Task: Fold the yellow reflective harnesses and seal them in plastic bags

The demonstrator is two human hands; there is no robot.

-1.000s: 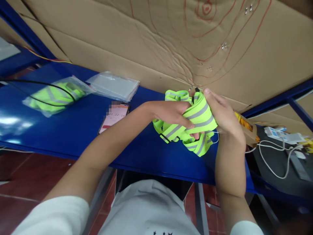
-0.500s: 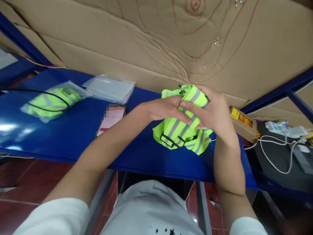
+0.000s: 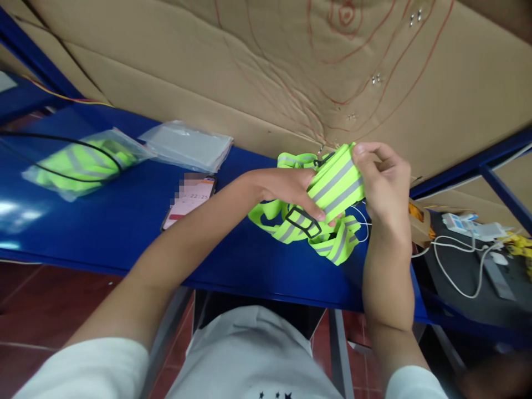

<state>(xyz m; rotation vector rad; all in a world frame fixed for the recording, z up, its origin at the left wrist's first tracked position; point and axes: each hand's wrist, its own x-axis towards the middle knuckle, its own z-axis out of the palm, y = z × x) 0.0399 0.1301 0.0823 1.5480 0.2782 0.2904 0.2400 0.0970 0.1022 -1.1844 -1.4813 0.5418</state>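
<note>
A neon yellow-green reflective strap with grey stripes is bunched between my hands above the blue table. My left hand grips the folded bundle from the left, thumb on its near face. At the bundle's upper right end, my right hand pinches the strap between thumb and bent fingers. A black plastic buckle hangs on the loose part below my left hand. Further loops of the strap drape down to the table on both sides. Part of my left fingers is hidden behind the fabric.
A clear bag with a similar strap lies left on the blue table. Flat plastic bags and a phone lie nearer. Cardboard walls the back. At right are a small box and white cables.
My right hand has moved right and unwrapped from around the bundle, now pinching its end. The rolled strap has become a flatter, extended fold, and the buckle has shifted.
</note>
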